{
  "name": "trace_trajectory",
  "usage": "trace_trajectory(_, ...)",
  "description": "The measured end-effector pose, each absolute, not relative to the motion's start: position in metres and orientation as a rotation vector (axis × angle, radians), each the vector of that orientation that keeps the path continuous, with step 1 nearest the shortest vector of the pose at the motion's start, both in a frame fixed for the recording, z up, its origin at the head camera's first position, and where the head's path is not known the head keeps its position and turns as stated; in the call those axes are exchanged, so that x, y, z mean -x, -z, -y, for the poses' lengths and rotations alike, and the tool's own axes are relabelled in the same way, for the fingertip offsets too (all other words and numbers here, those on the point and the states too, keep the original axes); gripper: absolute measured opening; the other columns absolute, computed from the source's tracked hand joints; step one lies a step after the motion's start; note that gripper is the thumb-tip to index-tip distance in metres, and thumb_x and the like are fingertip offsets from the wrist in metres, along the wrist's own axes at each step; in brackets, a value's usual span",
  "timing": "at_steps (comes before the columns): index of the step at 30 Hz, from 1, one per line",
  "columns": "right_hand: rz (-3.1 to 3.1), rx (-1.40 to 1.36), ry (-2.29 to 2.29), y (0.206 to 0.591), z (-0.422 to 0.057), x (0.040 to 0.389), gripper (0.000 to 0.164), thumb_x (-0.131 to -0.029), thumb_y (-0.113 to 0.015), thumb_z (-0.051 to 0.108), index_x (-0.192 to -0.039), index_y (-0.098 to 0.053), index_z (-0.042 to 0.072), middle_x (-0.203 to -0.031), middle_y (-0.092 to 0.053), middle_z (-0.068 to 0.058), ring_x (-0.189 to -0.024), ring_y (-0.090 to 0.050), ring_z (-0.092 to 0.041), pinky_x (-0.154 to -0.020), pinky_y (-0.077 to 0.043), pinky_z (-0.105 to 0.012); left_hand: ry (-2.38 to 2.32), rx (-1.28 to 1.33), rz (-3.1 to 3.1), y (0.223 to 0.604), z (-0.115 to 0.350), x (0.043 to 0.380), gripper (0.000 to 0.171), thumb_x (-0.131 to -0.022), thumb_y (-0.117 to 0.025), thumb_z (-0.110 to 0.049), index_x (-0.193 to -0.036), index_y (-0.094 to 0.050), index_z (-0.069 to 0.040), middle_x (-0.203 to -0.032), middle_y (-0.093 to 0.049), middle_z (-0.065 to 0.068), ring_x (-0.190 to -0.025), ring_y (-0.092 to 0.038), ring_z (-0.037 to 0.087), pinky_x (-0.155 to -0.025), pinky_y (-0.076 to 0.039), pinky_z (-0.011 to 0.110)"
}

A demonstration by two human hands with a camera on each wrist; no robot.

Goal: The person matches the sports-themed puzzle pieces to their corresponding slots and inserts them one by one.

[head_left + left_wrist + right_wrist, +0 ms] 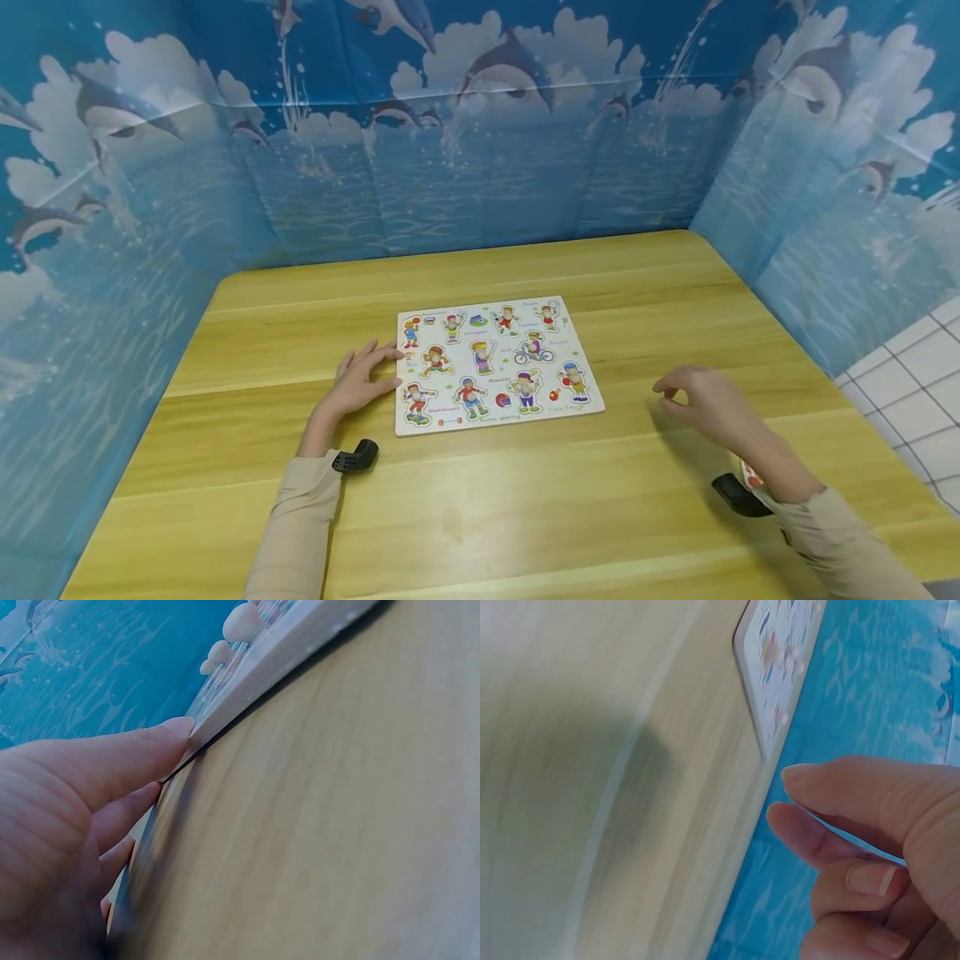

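A wooden peg puzzle board lies flat on the table, with several sports-figure pieces in it, such as a cyclist piece. Small round knobs stand up from it in the left wrist view. My left hand rests at the board's left edge, its thumb and fingertips touching the side and the fingers fairly straight. To the right of the board, my right hand hovers above the table. Its fingers are loosely curled, with a gap between thumb and index finger and nothing held.
The wood-grain table fills the area under both arms. Partly hidden behind the right wrist is a thing with red markings; its kind cannot be told. A blue dolphin-print curtain surrounds the back and sides. White floor tiles show at right.
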State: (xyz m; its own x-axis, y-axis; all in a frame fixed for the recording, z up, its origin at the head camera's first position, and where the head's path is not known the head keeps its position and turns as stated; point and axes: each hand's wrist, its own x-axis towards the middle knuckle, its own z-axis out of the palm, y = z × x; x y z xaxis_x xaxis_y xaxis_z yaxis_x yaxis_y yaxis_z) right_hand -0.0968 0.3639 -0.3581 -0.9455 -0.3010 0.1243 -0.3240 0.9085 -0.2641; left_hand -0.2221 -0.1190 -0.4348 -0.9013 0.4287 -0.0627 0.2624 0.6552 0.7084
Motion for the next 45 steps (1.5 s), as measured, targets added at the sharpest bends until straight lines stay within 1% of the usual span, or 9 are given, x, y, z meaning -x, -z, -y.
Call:
trace_trajectory(5, 3.062, -0.434, -0.399, 0.357, -0.38, 0.093, 0.012, -0.078, -0.069, 0.004, -0.089, -0.071, 0.002, -0.076, -0.07, -0.004, -0.07, -0.065, -0.023, -0.059, -0.05, -0.032, -1.086, -0.548, -2.648, 0.436, 0.124, 0.22, 0.041, -0.089, -0.062, -0.025, -0.127, -0.051, -0.016, -0.154, -0.031, 0.011, -0.146, -0.009, 0.039, -0.116, 0.007, 0.057)
trace_trajectory(11, 3.143, -0.413, -0.357, 0.354, -0.398, 0.085, 0.004, -0.075, -0.071, 0.005, -0.078, -0.069, 0.008, -0.071, -0.067, 0.001, -0.065, -0.06, -0.015, -0.056, -0.048, -0.029, -1.086, -0.545, -2.65, 0.435, 0.125, 0.222, 0.04, -0.09, -0.062, -0.025, -0.128, -0.051, -0.018, -0.154, -0.031, 0.01, -0.147, -0.009, 0.038, -0.116, 0.008, 0.057)
trace_trajectory(16, 3.232, -0.379, -0.371, 0.351, -0.413, 0.078, 0.009, -0.074, -0.071, 0.007, -0.075, -0.066, 0.014, -0.073, -0.063, 0.006, -0.065, -0.054, -0.005, -0.056, -0.044, -0.025, -1.084, -0.551, -2.653, 0.434, 0.124, 0.224, 0.04, -0.09, -0.062, -0.025, -0.128, -0.05, -0.018, -0.154, -0.03, 0.01, -0.147, -0.009, 0.038, -0.116, 0.008, 0.056)
trace_trajectory(19, 3.269, -0.401, -0.382, 0.351, -0.421, 0.076, 0.011, -0.073, -0.072, 0.006, -0.075, -0.065, 0.015, -0.074, -0.064, 0.008, -0.065, -0.053, -0.002, -0.056, -0.044, -0.024, -1.085, -0.555, -2.66, 0.434, 0.125, 0.224, 0.04, -0.09, -0.062, -0.025, -0.127, -0.051, -0.017, -0.154, -0.031, 0.011, -0.147, -0.009, 0.038, -0.116, 0.007, 0.057)
trace_trajectory(23, 3.333, -0.436, -0.404, 0.353, -0.429, 0.074, 0.012, -0.075, -0.07, 0.006, -0.074, -0.064, 0.017, -0.073, -0.062, 0.009, -0.064, -0.047, 0.002, -0.055, -0.041, -0.022, -1.079, -0.563, -2.666, 0.437, 0.127, 0.224, 0.04, -0.089, -0.062, -0.025, -0.126, -0.052, -0.016, -0.153, -0.032, 0.014, -0.146, -0.01, 0.04, -0.115, 0.006, 0.058)
trace_trajectory(26, 3.394, -0.412, -0.42, 0.356, -0.432, 0.072, 0.015, -0.074, -0.068, 0.004, -0.071, -0.061, 0.017, -0.071, -0.057, 0.009, -0.063, -0.041, 0.0, -0.055, -0.036, -0.021, -1.079, -0.557, -2.658, 0.437, 0.126, 0.223, 0.039, -0.09, -0.062, -0.025, -0.126, -0.051, -0.016, -0.153, -0.031, 0.013, -0.146, -0.009, 0.039, -0.115, 0.006, 0.058)
trace_trajectory(32, 3.462, -0.344, -0.422, 0.363, -0.438, 0.068, 0.019, -0.07, -0.066, -0.001, -0.069, -0.057, 0.015, -0.067, -0.048, 0.006, -0.063, -0.037, -0.008, -0.055, -0.029, -0.023, -1.076, -0.552, -2.646, 0.437, 0.125, 0.222, 0.039, -0.09, -0.061, -0.025, -0.126, -0.051, -0.016, -0.154, -0.031, 0.011, -0.147, -0.009, 0.038, -0.116, 0.007, 0.057)
trace_trajectory(40, 3.471, -0.316, -0.389, 0.368, -0.444, 0.064, 0.019, -0.068, -0.067, 0.001, -0.069, -0.054, 0.015, -0.066, -0.045, 0.006, -0.062, -0.036, -0.008, -0.055, -0.028, -0.023, -1.086, -0.572, -2.65, 0.439, 0.123, 0.224, 0.04, -0.089, -0.063, -0.025, -0.126, -0.051, -0.017, -0.154, -0.031, 0.011, -0.146, -0.01, 0.039, -0.115, 0.007, 0.058)
trace_trajectory(45, 3.466, -0.314, -0.383, 0.368, -0.445, 0.061, 0.016, -0.071, -0.068, 0.006, -0.069, -0.056, 0.016, -0.066, -0.047, 0.007, -0.06, -0.036, -0.006, -0.054, -0.029, -0.022, -1.142, -0.629, -2.653, 0.439, 0.121, 0.222, 0.041, -0.089, -0.062, -0.033, -0.125, -0.052, -0.018, -0.152, -0.033, 0.012, -0.146, -0.011, 0.04, -0.115, 0.007, 0.059)
